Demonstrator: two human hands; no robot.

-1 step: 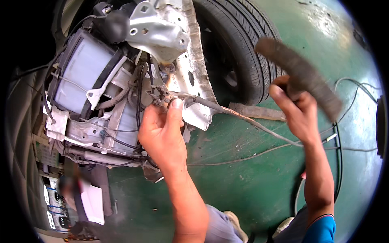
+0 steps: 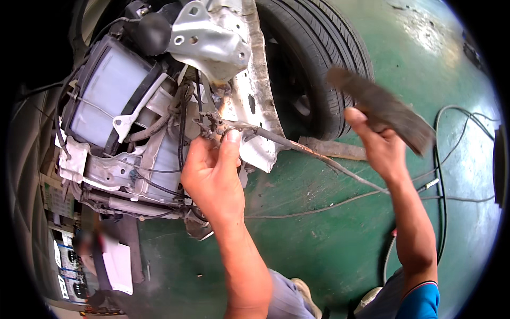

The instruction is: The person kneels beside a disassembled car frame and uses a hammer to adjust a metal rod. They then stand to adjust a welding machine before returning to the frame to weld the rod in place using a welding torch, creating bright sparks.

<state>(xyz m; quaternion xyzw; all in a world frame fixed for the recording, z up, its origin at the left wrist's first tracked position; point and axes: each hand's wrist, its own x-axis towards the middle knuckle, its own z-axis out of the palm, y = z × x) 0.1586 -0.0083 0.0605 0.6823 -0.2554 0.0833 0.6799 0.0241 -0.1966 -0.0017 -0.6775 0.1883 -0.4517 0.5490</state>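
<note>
My left hand (image 2: pixel 212 175) is closed, thumb and fingers pinching a dirty, worn metal end piece (image 2: pixel 219 126) against the bent edge of the silver car-body panel (image 2: pixel 249 80). From that piece a dark, frayed cable (image 2: pixel 297 146) with a coppery bare stretch slopes down to the right. On the right my right hand (image 2: pixel 385 151) grips a long, dark brown, flat block-shaped tool (image 2: pixel 385 109), held up in front of the tyre. Motion blurs the tool, and my fingers hide its grip, so its exact kind cannot be told.
A black tyre (image 2: pixel 324 58) stands behind the panel. The opened car front, with its pale radiator-like unit (image 2: pixel 109 95), fills the left. A brown bar (image 2: pixel 334 149) lies on the green floor below the tyre. Black cables (image 2: pixel 441 170) loop at the right.
My right hand and the brown tool have shifted a little to the left, and the tool's lower end has risen slightly. The left hand keeps its hold on the metal end piece.
</note>
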